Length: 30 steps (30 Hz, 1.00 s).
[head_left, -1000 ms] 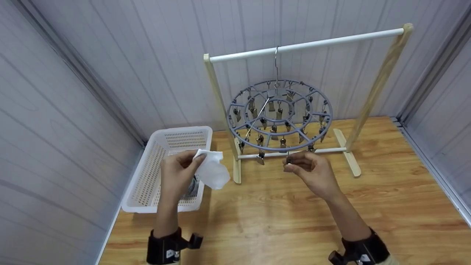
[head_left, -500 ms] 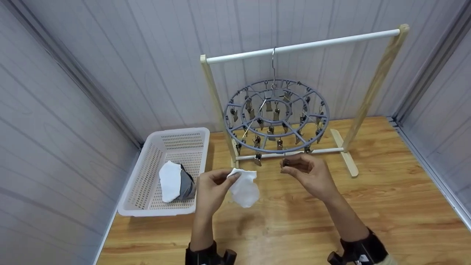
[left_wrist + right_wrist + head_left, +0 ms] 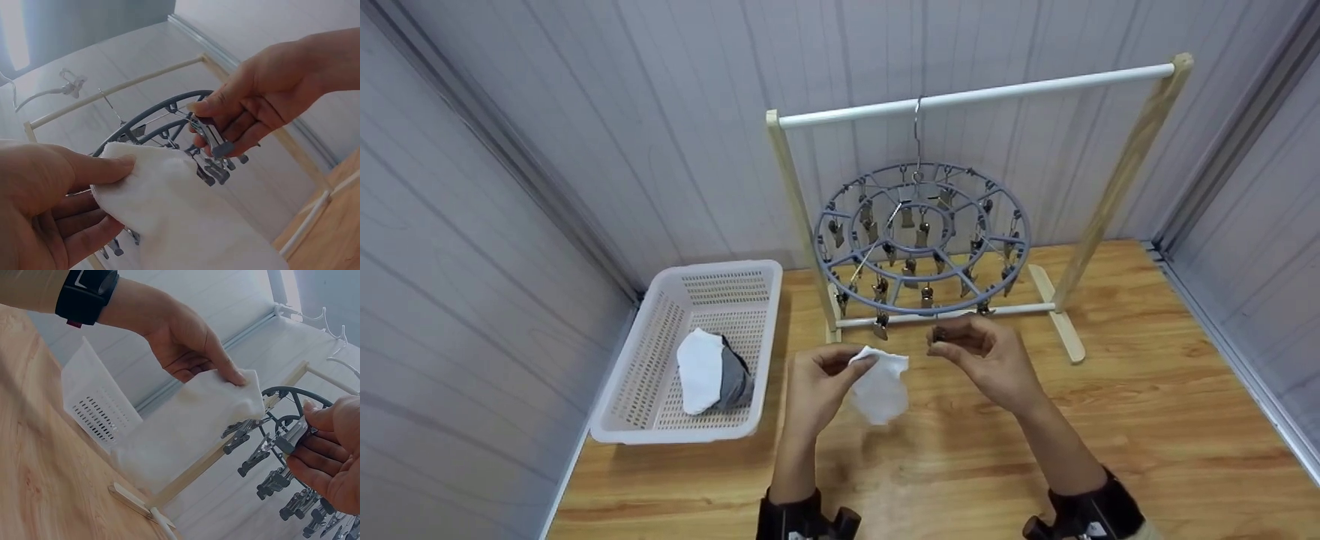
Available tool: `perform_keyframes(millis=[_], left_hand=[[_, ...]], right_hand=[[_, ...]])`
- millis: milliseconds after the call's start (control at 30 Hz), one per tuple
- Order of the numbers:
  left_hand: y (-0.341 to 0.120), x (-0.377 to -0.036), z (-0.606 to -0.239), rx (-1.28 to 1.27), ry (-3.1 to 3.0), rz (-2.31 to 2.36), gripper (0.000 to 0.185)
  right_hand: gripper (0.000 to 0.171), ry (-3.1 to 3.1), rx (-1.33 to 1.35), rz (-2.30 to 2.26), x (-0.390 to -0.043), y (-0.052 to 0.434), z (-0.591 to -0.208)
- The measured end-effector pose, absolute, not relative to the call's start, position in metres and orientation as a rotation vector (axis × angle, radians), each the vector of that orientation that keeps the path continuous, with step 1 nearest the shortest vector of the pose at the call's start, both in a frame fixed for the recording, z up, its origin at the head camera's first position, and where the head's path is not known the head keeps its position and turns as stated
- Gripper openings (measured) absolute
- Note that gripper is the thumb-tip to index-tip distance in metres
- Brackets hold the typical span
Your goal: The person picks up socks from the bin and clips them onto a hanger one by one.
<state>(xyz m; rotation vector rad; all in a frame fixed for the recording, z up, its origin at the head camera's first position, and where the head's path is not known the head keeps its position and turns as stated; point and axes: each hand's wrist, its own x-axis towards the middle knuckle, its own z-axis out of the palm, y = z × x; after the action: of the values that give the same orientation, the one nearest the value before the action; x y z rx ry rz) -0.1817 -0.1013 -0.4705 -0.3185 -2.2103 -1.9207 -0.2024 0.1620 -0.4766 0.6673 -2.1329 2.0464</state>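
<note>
My left hand (image 3: 816,386) pinches a white sock (image 3: 881,394) by its cuff between thumb and fingers, and the rest of it hangs down. In the left wrist view the sock's cloth fills the lower middle. Just to the right, my right hand (image 3: 997,367) pinches a metal clip (image 3: 214,139) with grey tips. That clip hangs at the front edge of a round grey clip hanger (image 3: 919,309). A small gap separates sock and clip in the head view.
The hanger hooks over the white bar (image 3: 1050,84) of a wooden-legged rack (image 3: 1125,184). Several other clips dangle from its rings. At left, a white perforated basket (image 3: 611,420) holds a white sock (image 3: 699,373) and a grey piece (image 3: 735,381). Wall panels enclose the table.
My left hand has carried the white sock right, from beside the basket to near the clip. The right hand stays at the hanger's front edge, holding its clip. The head view shifted slightly.
</note>
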Motion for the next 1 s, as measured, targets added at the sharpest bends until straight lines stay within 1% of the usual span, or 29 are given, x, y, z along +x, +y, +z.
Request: perform_keyframes(millis=[333, 500, 1000], left_hand=[[-0.092, -0.185, -0.477, -0.29, -2.271, -1.902, 0.012], [-0.086, -0.186, -0.479, -0.318, -2.273, -1.905, 0.013], [-0.078, -0.185, -0.479, -0.326, -2.261, -1.92, 0.012]], right_hand=[[0.025, -2.028, 0.743, 2.23, -0.203, 0.162, -0.478], [0.026, -2.019, 0.761, 2.239, -0.202, 0.161, -0.478], [0.018, -1.806, 0.712, 2.353, -0.199, 0.155, -0.481]])
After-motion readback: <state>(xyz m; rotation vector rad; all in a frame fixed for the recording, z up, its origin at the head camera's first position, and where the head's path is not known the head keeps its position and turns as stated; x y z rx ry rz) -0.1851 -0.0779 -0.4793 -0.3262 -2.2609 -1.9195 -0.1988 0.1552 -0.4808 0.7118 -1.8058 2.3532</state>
